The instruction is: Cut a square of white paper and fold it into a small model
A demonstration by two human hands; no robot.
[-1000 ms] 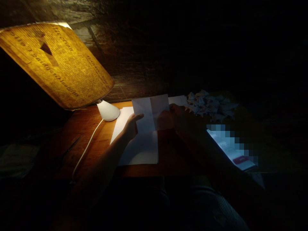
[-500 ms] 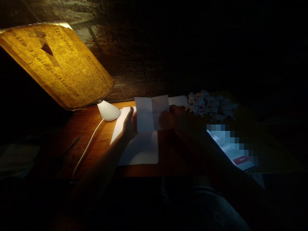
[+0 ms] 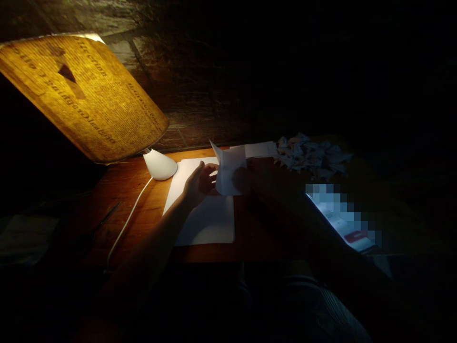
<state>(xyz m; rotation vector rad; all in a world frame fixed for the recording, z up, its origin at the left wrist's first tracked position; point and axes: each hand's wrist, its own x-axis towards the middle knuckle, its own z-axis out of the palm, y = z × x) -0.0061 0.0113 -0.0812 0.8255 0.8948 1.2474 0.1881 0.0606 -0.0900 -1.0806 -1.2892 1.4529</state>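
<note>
In dim lamp light I hold a small white creased paper point(image 3: 228, 174) above a wooden table point(image 3: 135, 200). My left hand point(image 3: 198, 183) is at the paper's left side, fingers spread, fingertips touching its folded-over left flap. My right hand point(image 3: 250, 178) lies in shadow and pinches the paper's right side. Beneath the hands a larger white sheet point(image 3: 203, 214) lies flat on the table.
A lamp with a text-printed shade point(image 3: 82, 90) and white base point(image 3: 160, 165) stands at the left, its cord point(image 3: 124, 224) running toward me. A pile of folded paper pieces point(image 3: 310, 155) lies at the right back. A lit phone point(image 3: 342, 219) lies right. Scissors point(image 3: 103, 221) lie left.
The paper's left half has folded over toward the right, so it looks narrower. My left hand let go of the edge and opened its fingers against the flap.
</note>
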